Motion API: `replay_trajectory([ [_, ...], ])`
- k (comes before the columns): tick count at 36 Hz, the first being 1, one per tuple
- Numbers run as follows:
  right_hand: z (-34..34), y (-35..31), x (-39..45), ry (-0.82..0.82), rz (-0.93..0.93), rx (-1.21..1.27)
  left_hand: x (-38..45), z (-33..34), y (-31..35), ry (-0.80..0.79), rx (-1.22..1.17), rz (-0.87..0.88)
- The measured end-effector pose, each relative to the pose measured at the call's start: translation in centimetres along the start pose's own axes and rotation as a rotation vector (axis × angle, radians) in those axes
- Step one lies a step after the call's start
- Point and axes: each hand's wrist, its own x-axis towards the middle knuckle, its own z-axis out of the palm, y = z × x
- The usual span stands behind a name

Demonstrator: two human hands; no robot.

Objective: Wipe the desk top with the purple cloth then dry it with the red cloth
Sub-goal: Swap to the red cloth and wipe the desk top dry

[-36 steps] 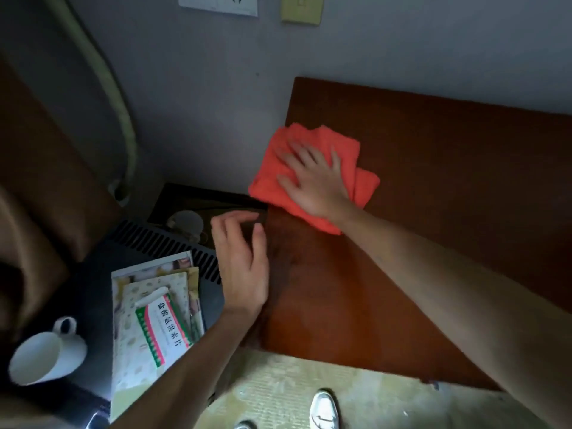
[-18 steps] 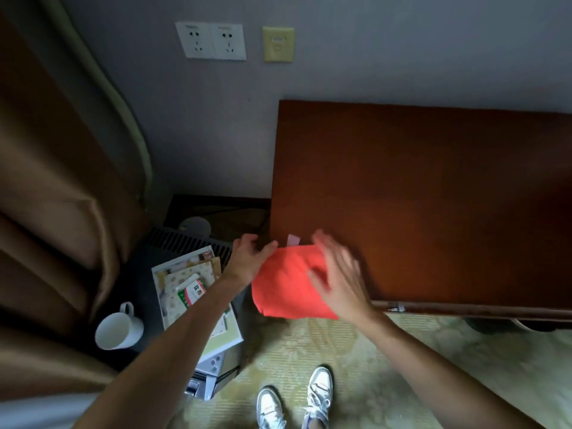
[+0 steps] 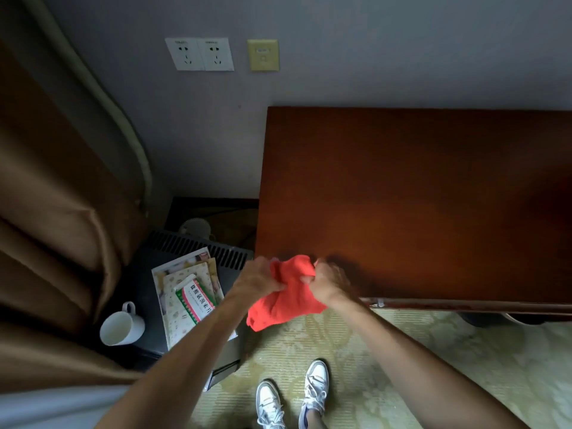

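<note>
Change: a second ago my right hand [image 3: 328, 283] pressed the red cloth [image 3: 283, 300] flat on the far left corner of the desk top [image 3: 418, 196]; half a second ago both hands were dragging it to the near edge. Now it is off the wood and bunched between them.
Meaning: I judge the drying pass over and the task near its end, with only gathering or folding left.
Left hand [image 3: 258, 278]: fingers curled round the cloth's left side, gripping it.
Right hand: fingers curled round the cloth's right side, gripping it; somewhat blurred.
Cloth position: held at the near left corner of the desk, its top between my fists, the rest hanging below them over the carpet [image 3: 402, 351].
Purple cloth: not in view.
Left of the desk: white mug [image 3: 122, 328] and booklets [image 3: 185, 292] on a dark unit, apart from my hands.
</note>
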Motion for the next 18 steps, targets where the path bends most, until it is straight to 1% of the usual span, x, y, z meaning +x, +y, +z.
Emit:
replay_trajectory([
  [2, -3.0, -0.1, 0.0, 0.044, -0.031, 0.004, 0.2, -2.5, 0.6, -0.002, -0.048, 0.016],
  [3, -4.6, -0.2, 0.1, 0.08, -0.063, 0.043, 0.3, -3.9, 0.9, 0.022, -0.091, 0.05],
  [6, -8.9, -0.4, 0.4, 0.26, -0.252, 0.302, -0.1, -7.8, 2.0, 0.155, -0.193, 0.237],
  [8, -10.5, -0.7, 0.0, 0.335, -0.368, 0.439, -1.3, -9.4, 3.0, 0.286, -0.095, 0.409],
  [10, -11.2, -0.7, -0.5, 0.355, -0.455, 0.488, -2.3, -9.6, 3.5, 0.412, 0.032, 0.537],
  [12, -10.7, -0.1, -0.6, 0.38, -0.555, 0.459, -2.6, -8.4, 3.1, 0.518, 0.113, 0.612],
  [14, -9.1, 1.2, -0.4, 0.402, -0.639, 0.333, -2.0, -6.0, 1.8, 0.562, 0.219, 0.637],
  [15, -8.1, 2.1, -0.3, 0.399, -0.663, 0.252, -1.6, -4.6, 1.0, 0.545, 0.273, 0.639],
  [16, -6.9, 3.1, 0.0, 0.362, -0.666, 0.168, -0.9, -3.1, 0.0, 0.515, 0.313, 0.645],
  [18, -4.7, 5.1, 0.0, 0.2, -0.639, -0.006, -0.2, -0.4, -1.9, 0.364, 0.346, 0.621],
])
